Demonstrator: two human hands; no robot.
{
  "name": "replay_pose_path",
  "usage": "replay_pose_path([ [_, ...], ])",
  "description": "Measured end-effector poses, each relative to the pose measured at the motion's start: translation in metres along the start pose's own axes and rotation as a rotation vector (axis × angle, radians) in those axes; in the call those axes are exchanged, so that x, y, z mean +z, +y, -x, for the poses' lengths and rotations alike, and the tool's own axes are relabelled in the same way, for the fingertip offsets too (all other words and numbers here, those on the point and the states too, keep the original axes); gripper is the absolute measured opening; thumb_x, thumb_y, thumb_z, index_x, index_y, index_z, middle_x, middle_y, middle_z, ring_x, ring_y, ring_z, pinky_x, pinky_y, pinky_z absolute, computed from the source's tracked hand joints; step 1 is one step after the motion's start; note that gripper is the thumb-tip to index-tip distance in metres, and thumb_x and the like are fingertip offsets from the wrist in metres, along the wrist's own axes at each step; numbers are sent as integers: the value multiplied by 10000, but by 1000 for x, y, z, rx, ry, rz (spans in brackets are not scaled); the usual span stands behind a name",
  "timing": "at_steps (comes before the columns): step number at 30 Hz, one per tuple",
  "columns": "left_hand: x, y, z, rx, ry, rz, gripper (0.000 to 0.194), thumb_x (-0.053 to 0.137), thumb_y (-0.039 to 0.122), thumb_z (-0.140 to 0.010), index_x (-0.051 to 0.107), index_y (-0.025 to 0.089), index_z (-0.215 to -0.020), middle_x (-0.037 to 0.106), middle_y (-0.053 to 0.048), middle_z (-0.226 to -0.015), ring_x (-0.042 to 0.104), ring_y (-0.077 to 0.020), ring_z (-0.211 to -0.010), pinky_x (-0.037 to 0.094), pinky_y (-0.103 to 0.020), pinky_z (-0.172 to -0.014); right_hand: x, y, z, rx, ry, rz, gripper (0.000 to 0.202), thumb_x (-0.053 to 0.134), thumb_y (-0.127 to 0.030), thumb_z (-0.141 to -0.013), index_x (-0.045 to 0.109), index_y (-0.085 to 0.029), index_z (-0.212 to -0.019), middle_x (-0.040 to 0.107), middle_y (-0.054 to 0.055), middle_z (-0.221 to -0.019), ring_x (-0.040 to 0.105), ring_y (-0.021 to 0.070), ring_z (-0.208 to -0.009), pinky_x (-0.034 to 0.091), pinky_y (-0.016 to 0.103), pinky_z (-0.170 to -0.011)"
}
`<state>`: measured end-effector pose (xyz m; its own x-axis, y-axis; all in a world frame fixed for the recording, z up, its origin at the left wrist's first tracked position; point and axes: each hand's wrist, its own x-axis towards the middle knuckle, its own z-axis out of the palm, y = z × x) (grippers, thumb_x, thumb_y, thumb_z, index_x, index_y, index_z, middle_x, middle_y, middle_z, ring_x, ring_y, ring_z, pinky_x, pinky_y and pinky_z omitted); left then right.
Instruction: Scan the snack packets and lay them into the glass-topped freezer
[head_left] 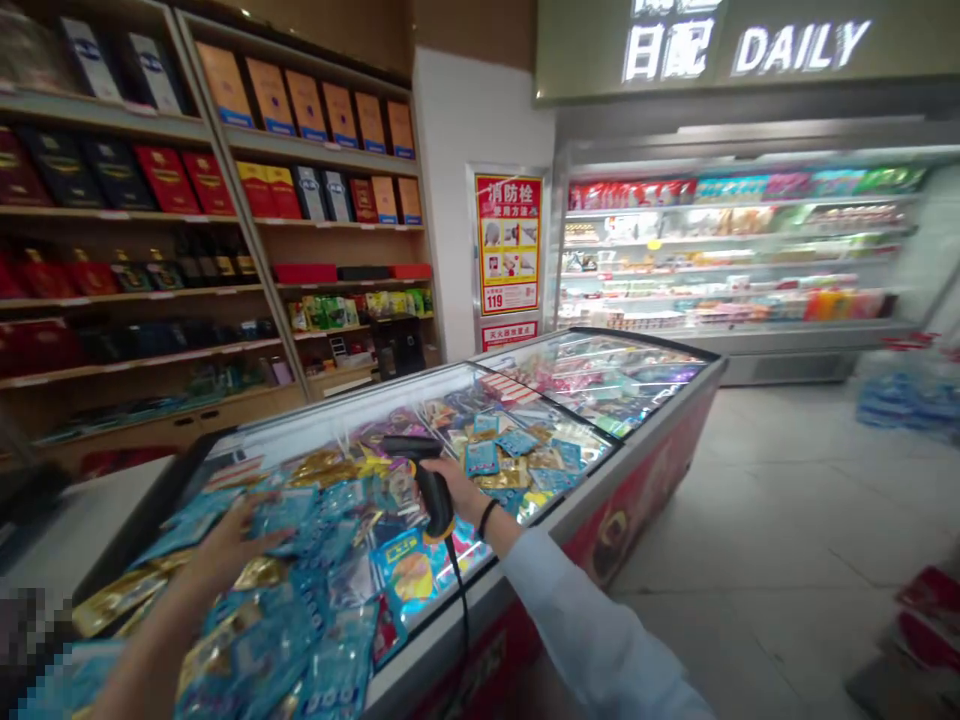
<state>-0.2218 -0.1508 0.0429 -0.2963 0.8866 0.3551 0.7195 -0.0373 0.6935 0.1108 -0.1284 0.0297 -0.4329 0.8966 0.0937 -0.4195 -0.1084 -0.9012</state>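
Observation:
My right hand is wrapped round the grip of a black and yellow barcode scanner, which is held above the glass top of a chest freezer. Its cable hangs down over the freezer's front edge. On the left, my left hand has its fingers spread over a heap of blue packets. Motion blurs it a little, and whether it touches the packets I cannot tell. Gold packets lie among the blue ones. Just beyond the scanner is a smaller pile of blue and gold packets.
Shelves with boxes and bottles line the left wall. A lit refrigerated display stands at the back right, near a red fire-hydrant notice. Wrapped bottles stand on the tiled floor at the right.

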Motion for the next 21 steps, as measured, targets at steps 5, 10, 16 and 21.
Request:
replay_pose_path([
  [5,54,88,36,86,-383,155,724,763,518,-427,657,210,-1074,664,-98,-1223,592,-317,-1158,433,-451,-1030,-68,-37,35,-64,156,-37,345,573,-492,-765,598,-148,-786,638,20,-552,547,132,-396,417,233,-391],
  [10,134,157,62,178,-432,193,755,736,500,-497,652,124,-1146,631,-167,-1258,572,-334,-1186,409,-457,-1048,-122,-66,62,-160,275,-20,395,582,-527,-739,623,-149,-847,638,8,-562,541,129,-395,415,232,-394],
  [16,222,201,72,223,-415,219,563,560,459,-787,600,129,-1241,647,-159,-1214,634,-279,-1058,504,-426,-910,-176,-74,85,-233,515,-35,353,537,-516,-762,601,-169,-771,598,1,-501,489,116,-355,385,221,-368],
  [21,262,209,92,350,-259,-155,607,534,459,-837,512,160,-1363,417,-200,-1473,324,-378,-1386,251,-589,-1095,-192,-64,93,-233,636,-35,373,452,-505,-830,554,-178,-682,568,19,-519,472,105,-380,380,217,-376],
])
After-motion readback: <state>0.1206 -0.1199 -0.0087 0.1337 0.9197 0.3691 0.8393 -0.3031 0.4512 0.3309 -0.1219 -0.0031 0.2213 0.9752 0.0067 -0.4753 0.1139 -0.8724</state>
